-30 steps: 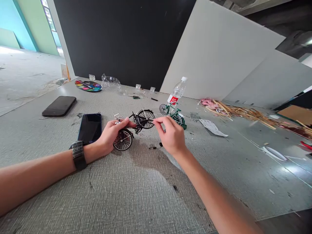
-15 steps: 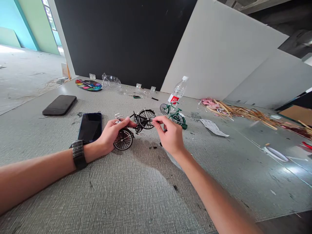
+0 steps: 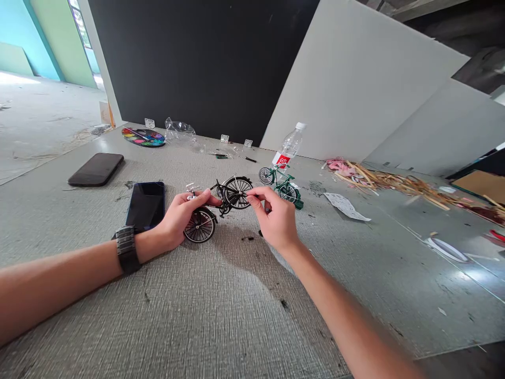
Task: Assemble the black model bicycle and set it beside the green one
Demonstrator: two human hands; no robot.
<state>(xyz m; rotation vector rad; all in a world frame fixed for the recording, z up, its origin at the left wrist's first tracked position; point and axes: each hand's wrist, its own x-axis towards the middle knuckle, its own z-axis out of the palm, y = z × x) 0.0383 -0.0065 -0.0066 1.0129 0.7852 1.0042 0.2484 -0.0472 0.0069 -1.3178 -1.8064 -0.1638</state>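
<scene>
The black model bicycle (image 3: pixel 221 197) is between the two hands, held slightly above or against the counter (image 3: pixel 197 316); the view does not settle which. Its long axis runs across from the left hand to the right and slants: the wheel nearer the left hand (image 3: pixel 176 218), the left wheel (image 3: pixel 198 226), sits lower and closer to the person, while the right wheel (image 3: pixel 239 193) is higher, by the fingertips of the right hand (image 3: pixel 276 218). Both wheels show their spoked sides to the person. A silver bar (image 3: pixel 192 187) pokes up above the left hand's knuckles at that end of the axis; which end is the front cannot be made out for certain.

The left hand is wrapped around the frame, thumb laid along the top and pointing toward the right hand. The right hand has thumb and forefinger pinched on a slim dark bit (image 3: pixel 246 196) at the right wheel; whether it belongs to the bicycle is too small to tell.

Just beyond the right hand is a green model bicycle (image 3: pixel 281 184), its long axis slanting from far left to near right, with a clear bottle (image 3: pixel 291 145) close behind it. Small black pieces (image 3: pixel 248 238) lie between the wrists. Just behind the left hand's wrist rests a dark phone (image 3: pixel 145 204).
</scene>
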